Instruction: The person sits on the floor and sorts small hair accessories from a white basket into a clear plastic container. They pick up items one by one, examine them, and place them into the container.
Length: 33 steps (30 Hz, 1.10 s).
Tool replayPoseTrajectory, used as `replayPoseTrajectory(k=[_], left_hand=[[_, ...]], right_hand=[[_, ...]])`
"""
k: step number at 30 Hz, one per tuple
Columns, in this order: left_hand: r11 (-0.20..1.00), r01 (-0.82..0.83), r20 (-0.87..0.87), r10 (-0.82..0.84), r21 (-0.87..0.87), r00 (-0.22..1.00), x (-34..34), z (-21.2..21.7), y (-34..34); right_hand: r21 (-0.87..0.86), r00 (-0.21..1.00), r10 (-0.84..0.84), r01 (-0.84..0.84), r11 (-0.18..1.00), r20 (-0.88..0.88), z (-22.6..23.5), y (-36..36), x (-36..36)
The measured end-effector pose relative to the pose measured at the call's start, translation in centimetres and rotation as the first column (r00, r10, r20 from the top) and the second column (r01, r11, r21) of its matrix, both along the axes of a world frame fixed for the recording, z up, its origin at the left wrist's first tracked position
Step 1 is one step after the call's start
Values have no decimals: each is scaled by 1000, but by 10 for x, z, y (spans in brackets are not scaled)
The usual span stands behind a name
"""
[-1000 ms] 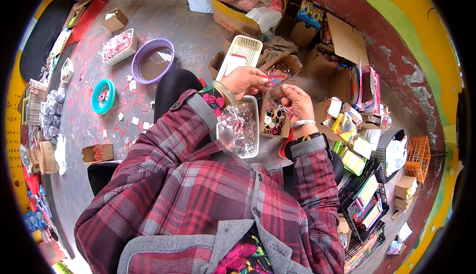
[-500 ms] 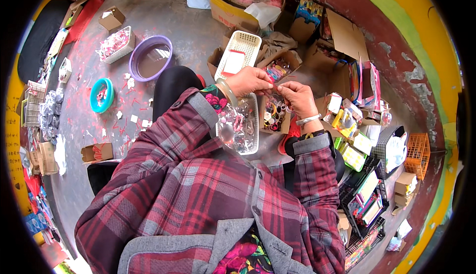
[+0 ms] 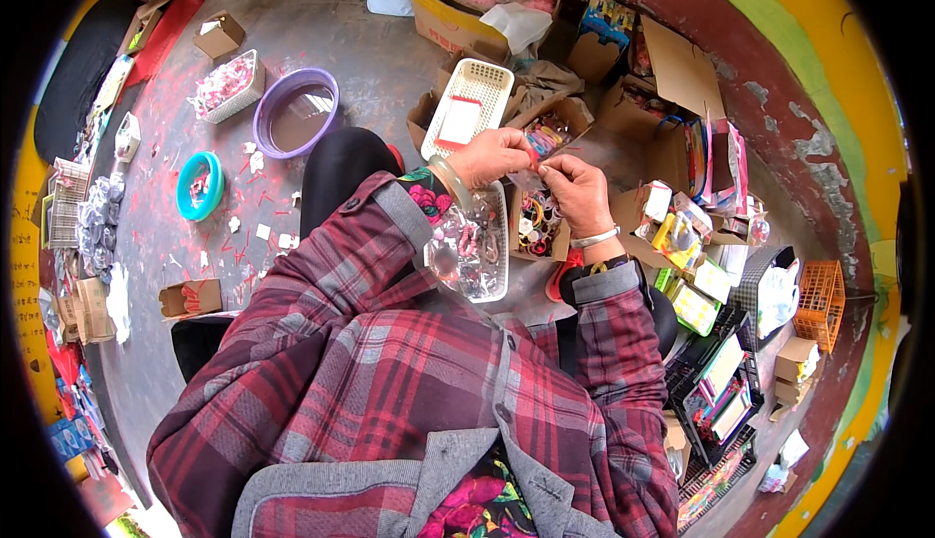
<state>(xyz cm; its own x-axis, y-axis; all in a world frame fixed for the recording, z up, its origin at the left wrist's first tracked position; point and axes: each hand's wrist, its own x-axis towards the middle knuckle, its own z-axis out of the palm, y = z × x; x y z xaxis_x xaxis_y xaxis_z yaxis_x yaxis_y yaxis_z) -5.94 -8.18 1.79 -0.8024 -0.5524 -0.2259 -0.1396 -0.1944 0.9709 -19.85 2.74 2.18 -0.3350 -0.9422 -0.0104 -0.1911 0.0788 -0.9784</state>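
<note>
My left hand (image 3: 487, 158) and my right hand (image 3: 579, 193) are close together above my lap, each pinching a small clear plastic bag (image 3: 527, 180) with a red edge. Part of the bag is hidden by my fingers, and I cannot make out its contents. Under my hands is a white basket (image 3: 505, 270) with clear-wrapped pieces in it. Beside it stands an open box of colourful hair ties (image 3: 539, 226). Just beyond, a cream basket (image 3: 497, 80) holds a white card with a red border (image 3: 460, 121).
At left on the floor stand a purple basin (image 3: 336, 100), a teal bowl (image 3: 216, 209) and a basket of pink and white pieces (image 3: 226, 85). Cartons (image 3: 682, 66) crowd the far right. Black crates (image 3: 750, 363) and an orange crate (image 3: 820, 304) stand at right.
My right hand has moved slightly left and up, towards my left hand. The clear bag between my fingers now shows more plainly.
</note>
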Motion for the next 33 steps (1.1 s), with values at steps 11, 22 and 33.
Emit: replayPoseTrajectory(k=[11,22,33], left_hand=[[983,26,-122,-4,180,993,0,-8,-2],[941,-67,116,111,-332,987,-4,-14,7],[872,21,264,124,-488,956,-1,1,14]], right_hand=[[26,997,-73,73,997,-1,14,1,5],[-235,873,-34,-94,967,-486,19,3,16],[-20,961,55,-63,998,-270,7,1,5]])
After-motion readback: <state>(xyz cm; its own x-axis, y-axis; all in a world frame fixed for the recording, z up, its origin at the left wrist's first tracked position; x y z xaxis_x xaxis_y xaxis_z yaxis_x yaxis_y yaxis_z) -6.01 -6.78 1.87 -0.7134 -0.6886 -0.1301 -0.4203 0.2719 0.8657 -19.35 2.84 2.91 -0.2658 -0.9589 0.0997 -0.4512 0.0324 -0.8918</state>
